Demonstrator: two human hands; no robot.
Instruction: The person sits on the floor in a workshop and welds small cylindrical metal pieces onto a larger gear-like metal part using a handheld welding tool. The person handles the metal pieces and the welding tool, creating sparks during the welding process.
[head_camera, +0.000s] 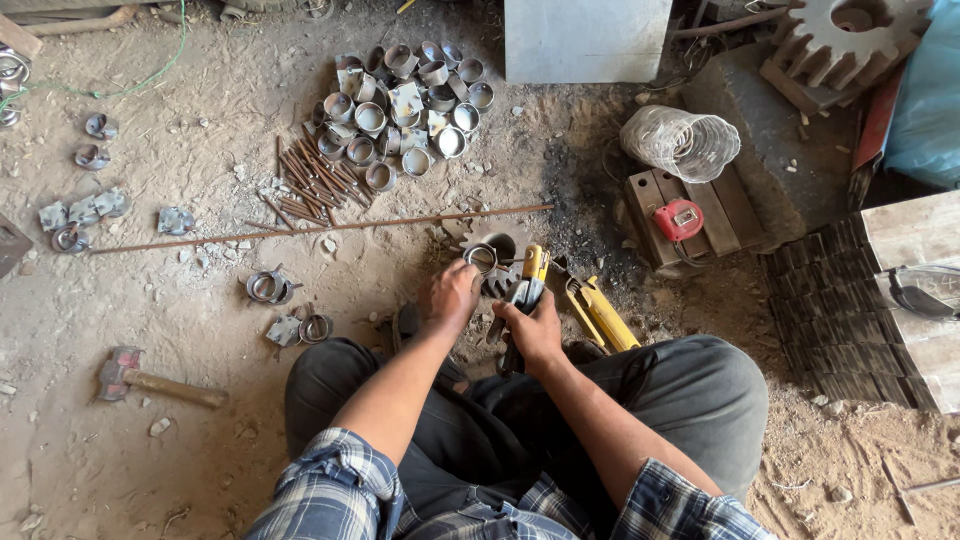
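Seated on the dirt floor (200, 300), mid-step at joining. Left hand (453, 296), fingers clenched around a short grey metal ring (481, 257), just in front of the knees. Right hand (536, 330) gripping a yellow-handled clamp tool (530, 280) beside it. Likely next: steadying ring against jaw, squeezing carefully. Pile of cut rings (405, 105) farther off.

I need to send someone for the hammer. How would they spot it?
Start at the seated person's left knee and look further left on the dirt floor. The hammer lies alone there, with a reddish head and a wooden handle, unlike the metal rings higher up.
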